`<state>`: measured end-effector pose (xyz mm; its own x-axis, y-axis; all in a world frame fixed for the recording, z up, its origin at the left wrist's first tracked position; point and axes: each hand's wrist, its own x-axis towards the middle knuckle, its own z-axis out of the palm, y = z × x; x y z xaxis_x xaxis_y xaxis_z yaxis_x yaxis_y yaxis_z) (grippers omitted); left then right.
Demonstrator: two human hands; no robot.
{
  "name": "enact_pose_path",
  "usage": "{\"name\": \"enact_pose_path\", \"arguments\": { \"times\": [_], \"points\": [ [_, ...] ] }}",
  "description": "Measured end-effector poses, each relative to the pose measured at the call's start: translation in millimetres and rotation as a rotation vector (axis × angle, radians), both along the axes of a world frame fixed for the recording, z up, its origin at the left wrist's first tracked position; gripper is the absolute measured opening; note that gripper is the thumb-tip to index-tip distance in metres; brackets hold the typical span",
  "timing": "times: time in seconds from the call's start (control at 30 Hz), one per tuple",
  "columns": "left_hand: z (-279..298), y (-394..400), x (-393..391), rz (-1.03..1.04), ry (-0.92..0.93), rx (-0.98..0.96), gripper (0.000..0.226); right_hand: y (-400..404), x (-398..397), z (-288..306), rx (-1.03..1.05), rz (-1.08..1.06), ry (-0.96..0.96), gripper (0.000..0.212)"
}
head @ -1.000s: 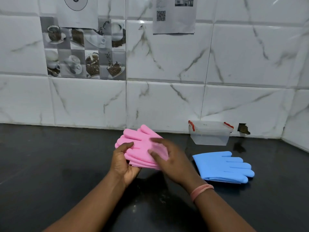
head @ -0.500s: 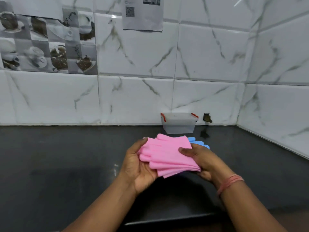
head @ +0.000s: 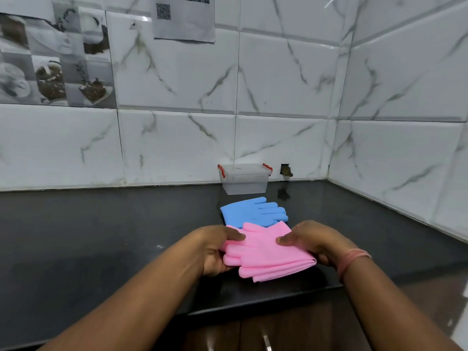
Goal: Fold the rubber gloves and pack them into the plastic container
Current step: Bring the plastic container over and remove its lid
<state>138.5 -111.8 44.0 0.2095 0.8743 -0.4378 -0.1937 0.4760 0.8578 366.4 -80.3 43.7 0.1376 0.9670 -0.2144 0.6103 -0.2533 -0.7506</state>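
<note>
The pink gloves (head: 266, 252) are covering most of the fingers of both hands, so only the thumbs are showing plainly on top. The left hand (head: 215, 249) is gripping the finger end of the folded pink stack, thumb pressing down on it, its other fingers hiding underneath. The right hand (head: 311, 239) is gripping the cuff end the same way, thumb lying across the top. How many layers are sitting in the stack is hard to make out, though several edges are showing along its near side.

Taking the plastic container (head: 244, 178) as the landmark: it is standing open against the tiled wall, its red latches hanging at either end, its inside too hazy to read. The blue gloves (head: 253, 211) are lying flat on the dark counter (head: 101, 236) just in front of the container, their near edge disappearing behind the pink stack. The pink gloves are being held further toward the viewer from the container, over the counter's front edge.

Compared with half a second ago, the pink stack is sitting lower and flatter, and much more of the blue gloves is now showing beyond it. The paper with a printed code on the wall is being cut off by the top of the view.
</note>
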Motion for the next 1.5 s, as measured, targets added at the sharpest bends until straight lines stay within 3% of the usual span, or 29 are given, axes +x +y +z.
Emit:
{"name": "enact_pose_path", "arguments": {
  "times": [0.07, 0.17, 0.2, 0.23, 0.33, 0.43, 0.57, 0.8, 1.03, 1.13, 1.5],
  "points": [
    [3, 2, 0, 0.072, 0.204, 0.079, 0.018, 3, -6, 5, 0.014, -0.006, -0.218, 0.037],
    [5, 10, 0, 0.185, 0.844, 0.308, 0.039, 5, -20, 11, 0.102, -0.03, -0.424, 0.028],
    [6, 13, 1, 0.205, 1.011, 0.41, 0.035, 6, -27, 12, 0.174, -0.035, -0.484, 0.023],
    [4, 16, 3, 0.204, 1.046, 0.521, 0.027, 8, -35, 14, 0.261, -0.036, -0.548, 0.018],
    [-5, 25, 10, 0.061, 1.021, 0.814, 0.018, 17, -67, 16, 0.458, 0.02, -0.635, 0.038],
    [-17, 44, 5, 0.102, 1.066, 0.926, 0.019, 29, -96, 14, 0.512, 0.055, -0.664, 0.032],
    [-23, 81, -20, 0.28, 0.992, 0.885, 0.021, 56, -123, 20, 0.547, 0.107, -0.549, 0.019],
    [-35, 141, -58, 0.551, 0.87, 0.816, 0.015, 130, -159, 21, 0.561, 0.127, -0.449, 0.022],
    [-34, 177, -69, 0.658, 0.727, 0.93, 0.017, 209, -166, 21, 0.63, 0.034, -0.529, 0.031],
    [-35, 194, -82, 0.748, 0.679, 0.847, 0.019, 243, -167, 22, 0.675, -0.024, -0.591, 0.034],
    [-38, 200, -83, 0.791, 0.642, 0.807, 0.021, 261, -173, 22, 0.809, 0.088, -0.773, 0.016]
  ]
}}
